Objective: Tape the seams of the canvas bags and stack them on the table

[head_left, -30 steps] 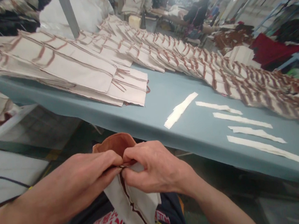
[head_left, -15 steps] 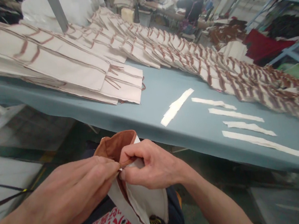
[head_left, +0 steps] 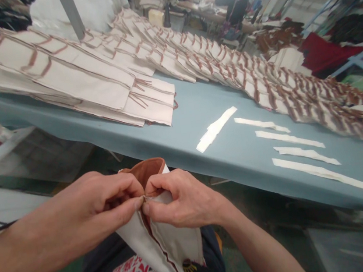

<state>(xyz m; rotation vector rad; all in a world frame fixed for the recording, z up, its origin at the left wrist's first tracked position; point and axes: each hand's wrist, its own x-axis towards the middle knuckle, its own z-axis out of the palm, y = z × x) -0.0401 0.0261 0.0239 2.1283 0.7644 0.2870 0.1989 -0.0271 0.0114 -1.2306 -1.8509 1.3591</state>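
Note:
A cream fabric piece [head_left: 181, 242] with brown lining and brown edging hangs over my lap, below the table edge. My left hand [head_left: 110, 202] pinches its edge between thumb and curled fingers. Right beside it, my right hand [head_left: 176, 198] grips the same edge, thumb below and index finger bent above. The fingertips of both hands nearly meet at the seam. A brown curved part of the piece stands up behind the fingers. Whatever small detail lies between the fingertips is hidden.
Ahead is a blue-covered table [head_left: 203, 93]. Cream pieces with brown trim lie in a stack [head_left: 95, 80] at left and in a long overlapping row [head_left: 226, 68] behind. Several white strips [head_left: 216, 128] lie near its front edge. A person [head_left: 236, 5] is in the far background.
My left hand has turned, its fingers now curled back and its thumb showing at the seam. The fabric's left flap has shifted left. My right hand has barely moved.

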